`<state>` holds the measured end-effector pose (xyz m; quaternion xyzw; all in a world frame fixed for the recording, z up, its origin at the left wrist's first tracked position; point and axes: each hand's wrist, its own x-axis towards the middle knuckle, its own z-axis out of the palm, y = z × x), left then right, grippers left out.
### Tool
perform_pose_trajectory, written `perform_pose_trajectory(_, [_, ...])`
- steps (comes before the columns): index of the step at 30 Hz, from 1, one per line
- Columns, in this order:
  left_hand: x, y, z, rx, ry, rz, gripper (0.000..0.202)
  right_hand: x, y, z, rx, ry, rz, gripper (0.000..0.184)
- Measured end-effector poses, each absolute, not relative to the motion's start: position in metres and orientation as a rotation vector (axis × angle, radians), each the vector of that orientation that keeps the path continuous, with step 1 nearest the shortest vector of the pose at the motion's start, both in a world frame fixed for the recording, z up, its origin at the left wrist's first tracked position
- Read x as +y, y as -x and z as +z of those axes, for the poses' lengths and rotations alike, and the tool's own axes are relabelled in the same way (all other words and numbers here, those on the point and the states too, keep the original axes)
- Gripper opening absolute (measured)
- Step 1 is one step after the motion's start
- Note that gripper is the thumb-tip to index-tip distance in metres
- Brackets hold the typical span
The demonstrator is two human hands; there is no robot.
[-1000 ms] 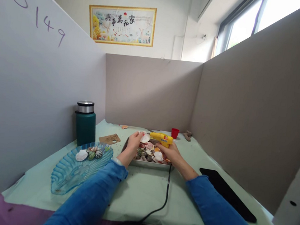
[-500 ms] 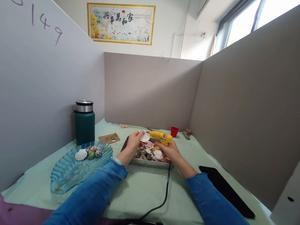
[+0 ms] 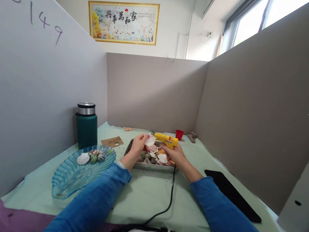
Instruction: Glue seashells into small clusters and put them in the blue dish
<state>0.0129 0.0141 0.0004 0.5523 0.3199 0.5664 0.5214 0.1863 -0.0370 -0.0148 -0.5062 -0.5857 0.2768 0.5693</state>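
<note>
Between the fingers of my left hand (image 3: 137,146) is a pale scallop-like seashell (image 3: 150,141), held above a metal tray (image 3: 151,166) heaped with mixed shells. My right hand (image 3: 174,154) grips a yellow glue gun (image 3: 166,139), its nozzle pointing left and close to the held shell. A black cord (image 3: 172,192) runs from the gun down toward my lap. On the left lies a blue clear shell-shaped dish (image 3: 66,180); a white scallop shell (image 3: 83,158) and several small snail shells (image 3: 96,156) rest along its far side.
A green bottle (image 3: 86,130) stands behind the dish beside a brown card (image 3: 112,141). At the back are a red cup (image 3: 179,135) and a grayish-brown object (image 3: 192,137). A flat black object (image 3: 231,195) lies at right. Partition walls (image 3: 154,93) enclose the table.
The view has shifted very slightly. Both hands, the shell and the glue gun keep nearly the same places.
</note>
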Motion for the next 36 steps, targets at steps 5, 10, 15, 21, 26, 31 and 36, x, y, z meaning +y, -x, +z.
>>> perform_pose_trajectory(5, [0.0138, -0.0140, 0.0006, 0.757, -1.347, 1.360, 0.034, -0.0399, -0.1843, -0.0122, -1.351, 1.200, 0.672, 0.028])
perform_pose_trajectory(10, [0.0136, -0.0142, 0.0009, 0.767, -1.386, 1.371, 0.032, -0.0414, -0.1822, -0.0101, -1.326, 1.203, 0.679, 0.028])
perform_pose_trajectory(15, [0.0129, -0.0137, 0.0013, 0.774, -1.401, 1.392, 0.034, -0.0385, -0.1831, -0.0128, -1.327, 1.204, 0.663, 0.029])
perform_pose_trajectory(21, [0.0164, -0.0141, -0.0021, 0.774, -1.464, 1.428, 0.031, -0.0375, -0.1850, -0.0137, -1.336, 1.221, 0.655, 0.028])
perform_pose_trajectory(26, [0.0181, -0.0140, -0.0046, 0.783, -1.482, 1.431, 0.030, -0.0379, -0.1848, -0.0128, -1.359, 1.229, 0.649, 0.027])
perform_pose_trajectory(31, [0.0181, -0.0140, -0.0046, 0.776, -1.496, 1.422, 0.029, -0.0360, -0.1860, -0.0150, -1.360, 1.233, 0.640, 0.028])
perform_pose_trajectory(36, [0.0178, -0.0147, -0.0042, 0.768, -1.477, 1.422, 0.028, -0.0372, -0.1857, -0.0145, -1.346, 1.235, 0.635, 0.027])
